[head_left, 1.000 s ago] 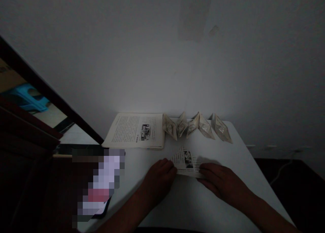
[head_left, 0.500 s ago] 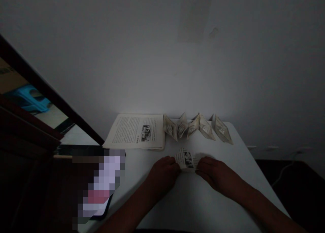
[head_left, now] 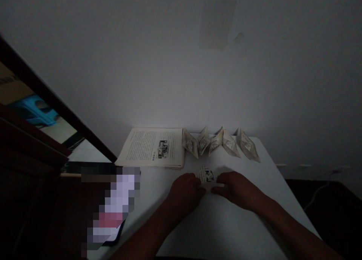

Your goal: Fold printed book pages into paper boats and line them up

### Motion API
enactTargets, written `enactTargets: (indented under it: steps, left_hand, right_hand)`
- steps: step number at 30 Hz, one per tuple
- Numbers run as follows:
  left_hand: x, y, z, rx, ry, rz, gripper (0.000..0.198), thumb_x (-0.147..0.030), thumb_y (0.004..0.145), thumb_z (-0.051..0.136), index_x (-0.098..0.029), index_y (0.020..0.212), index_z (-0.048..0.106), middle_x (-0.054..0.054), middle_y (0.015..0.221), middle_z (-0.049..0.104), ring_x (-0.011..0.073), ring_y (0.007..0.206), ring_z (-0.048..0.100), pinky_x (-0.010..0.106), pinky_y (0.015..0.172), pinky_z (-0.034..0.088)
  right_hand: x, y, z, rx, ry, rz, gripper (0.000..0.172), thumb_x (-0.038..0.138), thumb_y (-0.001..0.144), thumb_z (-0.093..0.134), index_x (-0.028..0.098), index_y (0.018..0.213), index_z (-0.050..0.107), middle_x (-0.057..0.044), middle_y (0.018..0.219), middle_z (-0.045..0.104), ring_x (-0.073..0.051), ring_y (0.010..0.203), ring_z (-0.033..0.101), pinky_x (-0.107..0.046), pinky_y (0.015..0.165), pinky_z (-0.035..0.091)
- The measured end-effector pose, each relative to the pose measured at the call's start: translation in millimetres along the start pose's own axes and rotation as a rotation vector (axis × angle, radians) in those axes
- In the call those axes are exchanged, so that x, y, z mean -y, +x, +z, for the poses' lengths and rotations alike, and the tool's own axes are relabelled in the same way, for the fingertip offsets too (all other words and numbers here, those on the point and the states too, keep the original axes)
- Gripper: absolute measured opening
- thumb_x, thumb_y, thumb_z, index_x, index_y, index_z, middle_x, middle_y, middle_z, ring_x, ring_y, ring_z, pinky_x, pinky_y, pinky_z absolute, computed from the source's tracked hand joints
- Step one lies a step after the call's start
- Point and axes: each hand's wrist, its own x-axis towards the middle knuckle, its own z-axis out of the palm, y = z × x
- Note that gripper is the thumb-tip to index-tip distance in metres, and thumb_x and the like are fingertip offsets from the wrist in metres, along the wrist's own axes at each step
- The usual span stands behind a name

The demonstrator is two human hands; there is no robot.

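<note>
Between my two hands is a small piece of folded printed paper, with text and a dark picture on its face. My left hand is closed on its left edge, thumb toward me. On the other side, my right hand pinches the right edge, and a pale strip shows along the near side by the thumbs. Fingers cover both ends of the paper. Just beyond it stand several folded paper boats in a row, made from similar printed pages.
A stack of printed pages lies at the table's back left, against the wall. A phone with a blurred screen rests at the left edge of the white table. A dark-framed mirror leans at the left.
My right hand has shifted left and its thumb has moved inward along the paper's near edge. The hands are closer together, and less of the paper shows.
</note>
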Motion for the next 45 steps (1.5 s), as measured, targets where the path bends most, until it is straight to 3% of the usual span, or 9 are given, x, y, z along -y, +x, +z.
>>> enactTargets:
  steps: [11, 15, 20, 27, 45]
  left_hand:
    - [-4, 6, -3.9, 0.064, -0.004, -0.065, 0.022, -0.027, 0.079, 0.048, -0.014, 0.085, 0.064, 0.010, 0.086, 0.065, 0.0231, 0.084, 0.061, 0.033, 0.075, 0.048]
    - [-10, 8, -10.2, 0.118, 0.003, -0.151, 0.024, -0.028, 0.079, 0.046, -0.013, 0.083, 0.064, 0.013, 0.087, 0.065, 0.0261, 0.083, 0.062, 0.036, 0.072, 0.048]
    - [-13, 8, -16.8, 0.091, -0.033, -0.230, 0.023, -0.028, 0.074, 0.054, -0.015, 0.090, 0.063, 0.011, 0.093, 0.066, 0.0262, 0.086, 0.062, 0.036, 0.074, 0.048]
    - [1, 2, -14.8, 0.012, -0.087, -0.257, 0.025, -0.022, 0.065, 0.061, -0.017, 0.090, 0.060, 0.007, 0.094, 0.066, 0.0229, 0.088, 0.061, 0.033, 0.077, 0.047]
    - [42, -18, -30.5, 0.067, -0.147, -0.359, 0.022, -0.027, 0.061, 0.067, -0.017, 0.080, 0.061, 0.005, 0.084, 0.065, 0.0201, 0.079, 0.060, 0.028, 0.066, 0.044]
  right_hand:
    - [9, 11, 6, 0.030, -0.108, 0.163, 0.031, 0.052, 0.076, 0.057, 0.025, 0.079, 0.072, -0.005, 0.077, 0.072, -0.024, 0.075, 0.065, -0.027, 0.058, 0.040]
    - [12, 10, 6, 0.023, -0.159, 0.182, 0.033, 0.052, 0.076, 0.056, 0.024, 0.078, 0.072, -0.007, 0.075, 0.071, -0.025, 0.074, 0.065, -0.029, 0.058, 0.041]
    - [13, 11, 6, 0.031, -0.163, 0.210, 0.030, 0.051, 0.073, 0.060, 0.025, 0.082, 0.071, -0.006, 0.076, 0.070, -0.023, 0.073, 0.065, -0.028, 0.057, 0.040]
    - [12, 13, 7, 0.043, -0.164, 0.247, 0.032, 0.053, 0.070, 0.062, 0.023, 0.078, 0.071, -0.007, 0.076, 0.070, -0.024, 0.072, 0.064, -0.029, 0.056, 0.040]
    - [12, 13, 5, 0.044, -0.159, 0.253, 0.033, 0.053, 0.069, 0.062, 0.023, 0.080, 0.070, -0.007, 0.077, 0.069, -0.025, 0.074, 0.063, -0.031, 0.058, 0.042]
